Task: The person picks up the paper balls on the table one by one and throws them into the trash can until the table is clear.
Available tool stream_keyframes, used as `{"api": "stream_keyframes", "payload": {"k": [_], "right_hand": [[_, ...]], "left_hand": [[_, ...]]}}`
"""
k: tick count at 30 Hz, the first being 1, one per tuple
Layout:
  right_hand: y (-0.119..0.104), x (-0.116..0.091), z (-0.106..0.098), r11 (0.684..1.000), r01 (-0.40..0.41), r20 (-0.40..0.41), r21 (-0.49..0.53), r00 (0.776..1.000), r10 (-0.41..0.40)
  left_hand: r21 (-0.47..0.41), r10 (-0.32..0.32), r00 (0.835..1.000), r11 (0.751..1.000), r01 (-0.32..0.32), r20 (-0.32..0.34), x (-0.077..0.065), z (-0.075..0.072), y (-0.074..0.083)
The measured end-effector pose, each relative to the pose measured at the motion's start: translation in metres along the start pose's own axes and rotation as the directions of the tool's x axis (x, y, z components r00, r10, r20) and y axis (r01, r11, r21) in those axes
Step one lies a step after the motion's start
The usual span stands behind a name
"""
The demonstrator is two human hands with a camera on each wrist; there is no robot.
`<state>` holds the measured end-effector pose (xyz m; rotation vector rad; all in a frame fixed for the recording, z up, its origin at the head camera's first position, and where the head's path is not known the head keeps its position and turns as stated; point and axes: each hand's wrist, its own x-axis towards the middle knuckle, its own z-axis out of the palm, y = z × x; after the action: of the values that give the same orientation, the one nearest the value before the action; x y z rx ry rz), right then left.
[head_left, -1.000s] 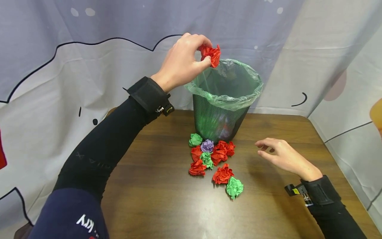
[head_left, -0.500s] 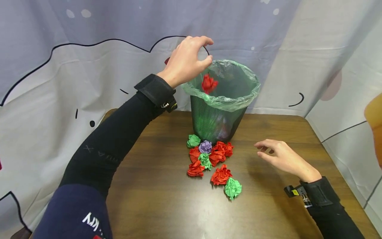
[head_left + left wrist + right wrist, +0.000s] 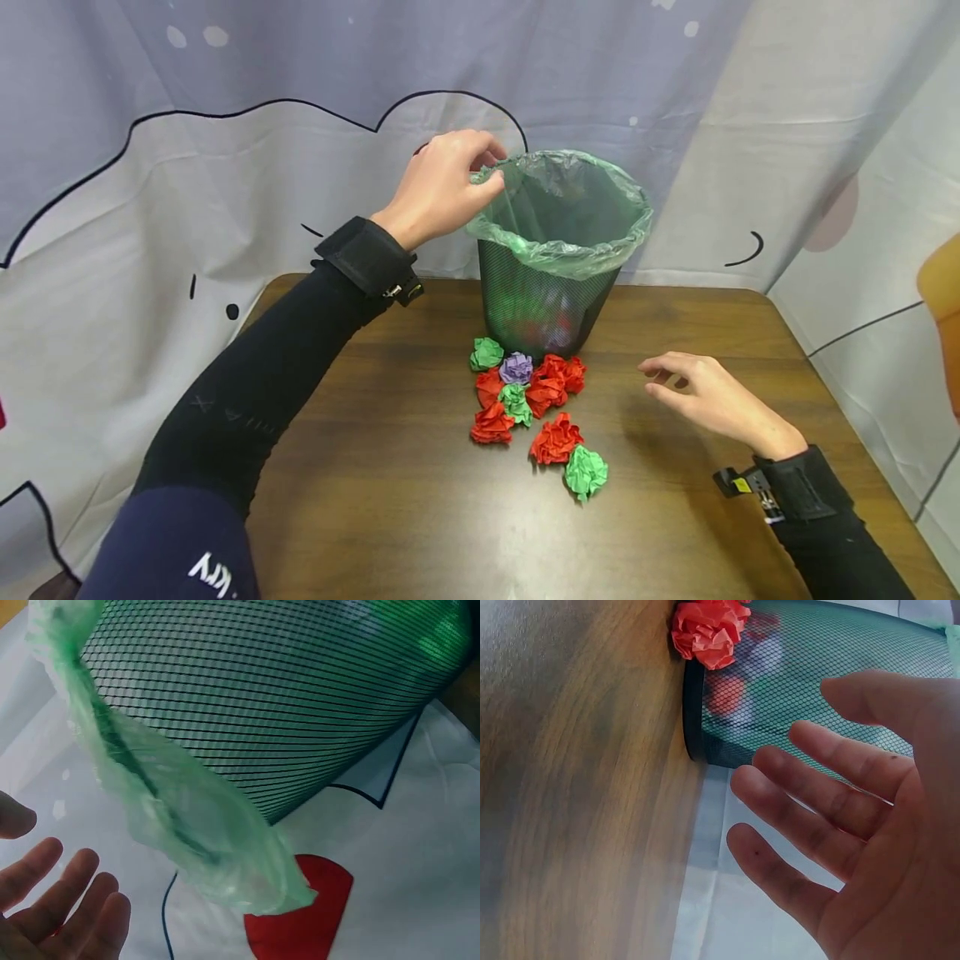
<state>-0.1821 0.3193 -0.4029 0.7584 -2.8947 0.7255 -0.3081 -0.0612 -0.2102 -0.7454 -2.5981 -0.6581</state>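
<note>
Green plastic makes the liner [image 3: 577, 262] folded over the rim of your black mesh bin [image 3: 542, 304], which stands upright on the wooden bench [image 3: 405, 483], at the upper middle of the head view. Through the mesh you can see green, red and purple patches low inside; the right wrist view shows red and pale purple shapes behind the mesh near the base. How many pieces are in there, you cannot tell.

Your left hand [image 3: 450, 183] is at the left edge of the bin's mouth in the head view. Its grip is spread, thumb apart from loosely bent fingers, and the left wrist view shows a gap between those fingertips and the liner.

Your right hand [image 3: 708, 396] is at the right of the head view, well apart from the paper. That grip is spread too, the fingers gently bent.

Outside the bin, crumpled paper balls lie in the middle of the frame. Close to the base you have a green ball [image 3: 487, 354], a purple ball [image 3: 517, 367] and a cluster of red balls [image 3: 547, 394]. Below these are more red ones around a second green ball [image 3: 516, 404]. Lowest, a red ball [image 3: 556, 439] touches a light green ball [image 3: 586, 472].
</note>
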Motion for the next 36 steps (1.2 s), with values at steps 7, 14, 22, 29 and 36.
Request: {"api": "stream_keyframes", "payload": {"k": [7, 14, 22, 29, 36], "right_hand": [[-0.003, -0.001, -0.002, 1.000, 0.001, 0.000, 0.012, 1.000, -0.001], [-0.004, -0.002, -0.002, 1.000, -0.004, 0.009, 0.011, 1.000, 0.004], [-0.004, -0.001, 0.001, 1.000, -0.006, 0.022, 0.022, 1.000, 0.006], [-0.005, -0.001, 0.001, 1.000, 0.005, 0.015, 0.016, 1.000, -0.005], [-0.006, -0.001, 0.003, 1.000, 0.013, 0.015, 0.010, 1.000, -0.014]], "left_hand": [[-0.010, 0.038, 0.999, 0.999, -0.038, -0.039, -0.023, 0.003, -0.010], [-0.040, 0.060, 0.994, 0.997, -0.063, -0.087, -0.048, 0.008, -0.016], [-0.027, 0.083, 0.991, 0.996, -0.087, -0.109, -0.078, 0.020, -0.023], [-0.013, 0.078, 0.993, 0.997, -0.080, -0.091, -0.101, 0.032, -0.028], [-0.002, 0.071, 0.996, 0.997, -0.071, -0.053, -0.124, 0.048, -0.032]]}}
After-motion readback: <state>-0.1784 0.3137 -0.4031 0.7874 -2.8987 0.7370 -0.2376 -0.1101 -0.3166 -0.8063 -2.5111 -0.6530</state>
